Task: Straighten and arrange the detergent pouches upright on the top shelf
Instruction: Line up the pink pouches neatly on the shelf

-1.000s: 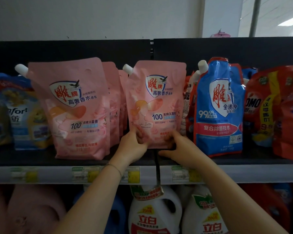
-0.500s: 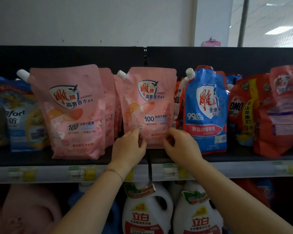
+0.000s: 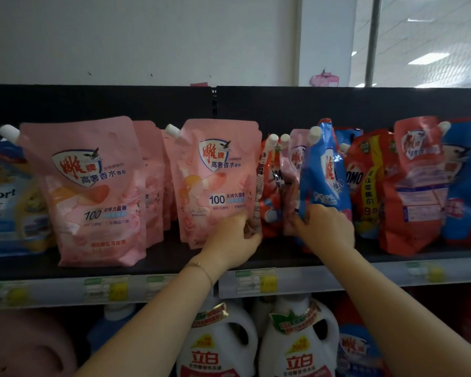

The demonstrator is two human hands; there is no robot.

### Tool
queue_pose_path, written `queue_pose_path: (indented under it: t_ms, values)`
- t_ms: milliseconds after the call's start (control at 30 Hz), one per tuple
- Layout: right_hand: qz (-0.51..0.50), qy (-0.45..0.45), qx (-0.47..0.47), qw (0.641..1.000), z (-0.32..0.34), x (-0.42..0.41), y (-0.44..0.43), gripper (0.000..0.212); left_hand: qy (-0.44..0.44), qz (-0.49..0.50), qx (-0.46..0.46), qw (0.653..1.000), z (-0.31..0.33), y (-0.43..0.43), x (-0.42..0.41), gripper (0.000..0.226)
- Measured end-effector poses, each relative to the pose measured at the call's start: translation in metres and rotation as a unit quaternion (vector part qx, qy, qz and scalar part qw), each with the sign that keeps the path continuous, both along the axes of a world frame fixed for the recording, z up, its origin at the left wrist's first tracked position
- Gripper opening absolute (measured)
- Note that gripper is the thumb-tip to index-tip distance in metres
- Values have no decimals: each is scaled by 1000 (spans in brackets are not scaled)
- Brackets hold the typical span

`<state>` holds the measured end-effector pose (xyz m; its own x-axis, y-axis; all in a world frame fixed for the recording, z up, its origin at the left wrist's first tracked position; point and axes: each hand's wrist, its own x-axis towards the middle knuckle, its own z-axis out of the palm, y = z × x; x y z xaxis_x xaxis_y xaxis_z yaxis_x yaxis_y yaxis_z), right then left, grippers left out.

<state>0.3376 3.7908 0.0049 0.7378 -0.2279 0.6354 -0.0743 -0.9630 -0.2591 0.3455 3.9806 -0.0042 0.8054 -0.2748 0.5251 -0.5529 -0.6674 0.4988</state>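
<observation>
Detergent pouches stand along the top shelf [image 3: 174, 257]. A large pink pouch [image 3: 90, 191] stands upright at the left, with more pink ones behind it. My left hand [image 3: 233, 238] holds the lower right corner of a second pink pouch [image 3: 215, 180] in the middle. To its right, my right hand [image 3: 324, 227] grips the bottom of a blue pouch [image 3: 324, 170], which is turned edge-on and leans left. Between the two hands stand a narrow red pouch [image 3: 269, 186] and a small pink pouch [image 3: 294, 170], both partly hidden.
Red pouches [image 3: 408, 186] crowd the shelf's right end, leaning. A blue and yellow softener pouch [image 3: 8, 197] stands at the far left. White detergent jugs [image 3: 215, 344] fill the shelf below. Price tags [image 3: 253, 281] line the shelf edge.
My right hand left the middle pink pouch, moved right and took hold of the blue pouch, which has turned edge-on. My left hand slid to the pink pouch's lower right corner.
</observation>
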Motion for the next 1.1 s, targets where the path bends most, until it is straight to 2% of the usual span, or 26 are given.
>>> queue_pose_path:
  t_ms: [133,267,367,433,500,567,667,800,867,1000,1100]
  values:
    - [-27,21,81,996,1,-2,-54,23,32,8,-40,999,6,-23,8,19]
    - [-25,29,132,991,6,-7,-84,21,51,42,-66,996,3,-43,27,51]
    - [-55,21,31,998,5,-11,-79,23,60,71,-84,992,2,-52,34,66]
    - [-54,-3,-60,997,1,-15,-68,17,46,80,-93,991,2,-56,37,67]
    - [-24,-16,-121,992,-2,-18,-53,15,24,80,-94,992,0,-57,40,66]
    - [32,-28,-131,991,-5,-19,-40,12,11,87,-97,991,-4,-58,40,66]
    - [113,-25,-89,989,-3,-14,-20,19,-18,123,-76,989,-10,-57,41,60]
    - [165,65,91,980,8,20,-3,14,-51,134,-73,987,-14,-56,41,50]
    - [175,71,138,972,13,40,2,25,-62,144,-64,986,-15,-57,40,47]
    - [156,30,140,977,16,62,3,27,-74,160,-44,983,-16,-59,39,49]
    - [115,13,98,988,14,73,5,43,-77,166,-37,982,-17,-60,38,58]
